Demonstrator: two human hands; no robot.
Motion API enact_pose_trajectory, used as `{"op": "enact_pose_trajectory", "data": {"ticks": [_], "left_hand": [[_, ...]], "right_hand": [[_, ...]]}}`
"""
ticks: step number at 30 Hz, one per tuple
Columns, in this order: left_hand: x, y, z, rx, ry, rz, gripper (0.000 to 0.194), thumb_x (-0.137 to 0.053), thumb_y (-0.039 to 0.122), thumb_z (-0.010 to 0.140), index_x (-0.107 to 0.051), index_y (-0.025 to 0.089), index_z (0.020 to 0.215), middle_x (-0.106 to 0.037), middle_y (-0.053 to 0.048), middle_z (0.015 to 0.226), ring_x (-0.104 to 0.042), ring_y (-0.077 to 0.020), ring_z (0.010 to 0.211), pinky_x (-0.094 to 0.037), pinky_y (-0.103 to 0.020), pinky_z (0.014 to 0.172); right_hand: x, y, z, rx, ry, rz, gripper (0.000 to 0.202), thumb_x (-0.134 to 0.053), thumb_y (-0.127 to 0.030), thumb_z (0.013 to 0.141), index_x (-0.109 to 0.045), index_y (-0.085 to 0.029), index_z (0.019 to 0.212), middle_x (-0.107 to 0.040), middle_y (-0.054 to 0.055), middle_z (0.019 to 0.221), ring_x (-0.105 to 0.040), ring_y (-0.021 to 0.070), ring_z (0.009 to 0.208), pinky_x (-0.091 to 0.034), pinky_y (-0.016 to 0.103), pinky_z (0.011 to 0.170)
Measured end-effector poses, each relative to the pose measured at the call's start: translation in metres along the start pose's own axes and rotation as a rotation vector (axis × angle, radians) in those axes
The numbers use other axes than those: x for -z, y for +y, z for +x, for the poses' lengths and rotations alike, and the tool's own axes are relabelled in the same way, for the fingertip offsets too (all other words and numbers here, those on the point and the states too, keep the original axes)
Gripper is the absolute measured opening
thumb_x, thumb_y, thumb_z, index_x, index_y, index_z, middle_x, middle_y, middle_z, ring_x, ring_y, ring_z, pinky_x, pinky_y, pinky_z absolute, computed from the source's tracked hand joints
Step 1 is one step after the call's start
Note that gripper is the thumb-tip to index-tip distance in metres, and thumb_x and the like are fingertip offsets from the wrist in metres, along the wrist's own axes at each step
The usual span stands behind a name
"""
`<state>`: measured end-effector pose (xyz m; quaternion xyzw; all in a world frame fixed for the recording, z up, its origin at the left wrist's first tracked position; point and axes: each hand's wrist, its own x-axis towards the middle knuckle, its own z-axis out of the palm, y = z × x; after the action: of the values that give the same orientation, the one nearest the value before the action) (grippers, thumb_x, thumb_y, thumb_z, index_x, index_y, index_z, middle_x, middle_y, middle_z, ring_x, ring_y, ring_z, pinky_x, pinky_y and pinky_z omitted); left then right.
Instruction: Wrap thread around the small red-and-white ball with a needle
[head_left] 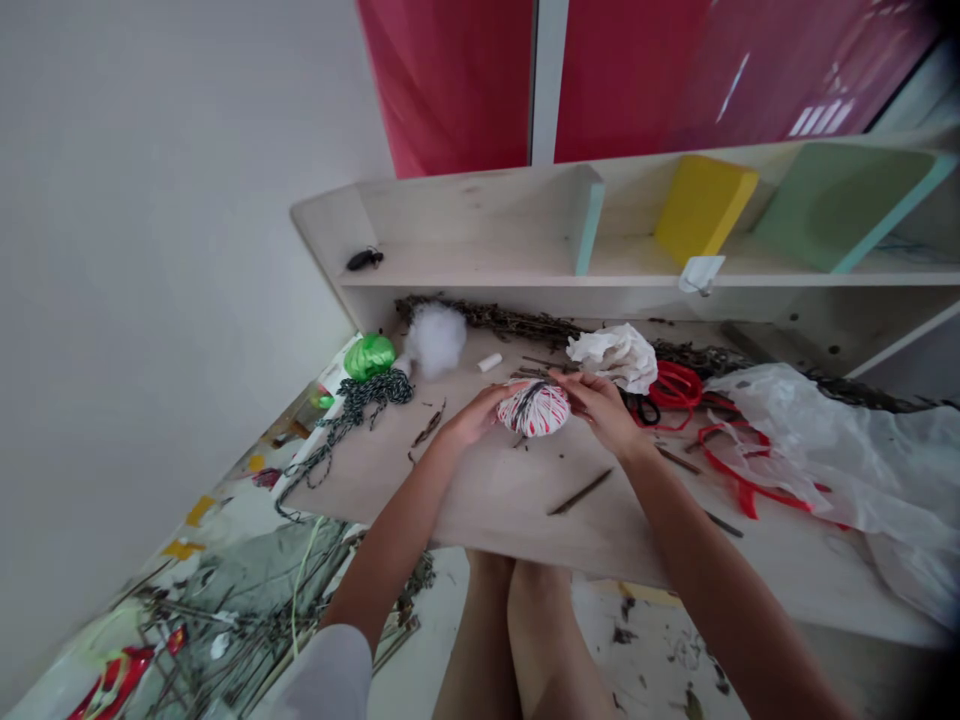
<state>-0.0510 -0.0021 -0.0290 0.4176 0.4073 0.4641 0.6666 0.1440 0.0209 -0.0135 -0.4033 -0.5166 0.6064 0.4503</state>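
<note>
A roundish ball (535, 411) wound with white strands, red showing between them, sits between my hands at the middle of the desk. Dark strands or thin twigs cross its top. My left hand (478, 413) is closed against its left side, fingers partly hidden behind it. On the right side my right hand (600, 408) grips the ball, its fingertips near the top. Thin dark sticks lie just behind the ball. Closer to me, a single brown stick (580, 492) rests on the desk (495, 500).
Left: green bundle (369, 356), dark patterned cord (375, 392) and white fluff (437, 340). A white roll (490, 362) lies behind my hands. Right: crumpled white paper (616, 357), red ribbon (675, 388) and clear plastic sheeting (817, 430). Dried stems line the shelf base; twigs litter the floor.
</note>
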Motion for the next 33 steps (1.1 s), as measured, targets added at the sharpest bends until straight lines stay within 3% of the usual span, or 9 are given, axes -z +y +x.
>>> {"op": "enact_pose_trajectory", "data": {"ticks": [6, 10, 14, 18, 24, 33], "left_hand": [[0.005, -0.004, 0.0, 0.054, 0.037, -0.106, 0.043, -0.066, 0.046, 0.071, -0.068, 0.024, 0.109, -0.07, -0.006, 0.105, -0.064, -0.0246, 0.093, -0.05, -0.035, 0.079], [0.004, 0.001, -0.003, 0.114, 0.037, -0.168, 0.049, -0.059, 0.057, 0.075, -0.066, 0.023, 0.11, -0.071, -0.009, 0.1, -0.067, -0.0256, 0.086, -0.051, -0.04, 0.077], [0.004, 0.008, -0.002, 0.164, -0.009, -0.268, 0.058, -0.051, 0.065, 0.078, -0.067, 0.019, 0.107, -0.073, -0.011, 0.089, -0.069, -0.0233, 0.081, -0.05, -0.038, 0.082], [0.004, 0.009, 0.0, 0.125, 0.021, -0.349, 0.057, -0.049, 0.063, 0.081, -0.065, 0.017, 0.112, -0.072, -0.012, 0.097, -0.069, -0.022, 0.089, -0.047, -0.038, 0.092], [0.004, 0.005, 0.003, 0.058, 0.147, -0.363, 0.047, -0.057, 0.052, 0.082, -0.062, 0.019, 0.115, -0.069, -0.011, 0.107, -0.066, -0.0217, 0.099, -0.047, -0.037, 0.096], [0.014, 0.001, 0.011, -0.052, 0.425, -0.392, 0.04, -0.066, 0.038, 0.079, -0.061, 0.027, 0.118, -0.066, -0.005, 0.115, -0.065, -0.0154, 0.096, -0.052, -0.029, 0.087]], "right_hand": [[-0.005, 0.002, 0.002, 0.028, 0.104, -0.002, 0.035, -0.073, -0.047, 0.057, -0.058, -0.018, 0.068, -0.049, -0.005, 0.054, -0.027, 0.005, 0.043, -0.018, 0.022, 0.042], [-0.005, 0.006, 0.004, 0.064, 0.131, -0.082, 0.035, -0.073, -0.049, 0.058, -0.059, -0.018, 0.068, -0.041, -0.007, 0.048, -0.027, 0.0058, 0.042, -0.016, 0.023, 0.041], [-0.004, 0.014, 0.006, 0.066, 0.104, -0.186, 0.035, -0.07, -0.052, 0.061, -0.061, -0.018, 0.065, -0.04, -0.006, 0.047, -0.03, 0.007, 0.044, -0.019, 0.023, 0.041], [-0.005, 0.021, 0.008, 0.071, 0.104, -0.242, 0.037, -0.069, -0.054, 0.062, -0.06, -0.018, 0.061, -0.043, -0.004, 0.046, -0.033, 0.0072, 0.043, -0.021, 0.022, 0.04], [-0.005, 0.028, 0.009, 0.037, 0.045, -0.315, 0.04, -0.062, -0.057, 0.068, -0.064, -0.017, 0.066, -0.053, -0.002, 0.05, -0.037, 0.0082, 0.037, -0.027, 0.023, 0.035], [-0.008, 0.016, 0.003, 0.041, -0.016, -0.244, 0.04, -0.069, -0.057, 0.063, -0.06, -0.017, 0.063, -0.052, -0.002, 0.05, -0.04, 0.008, 0.04, -0.032, 0.023, 0.039]]}}
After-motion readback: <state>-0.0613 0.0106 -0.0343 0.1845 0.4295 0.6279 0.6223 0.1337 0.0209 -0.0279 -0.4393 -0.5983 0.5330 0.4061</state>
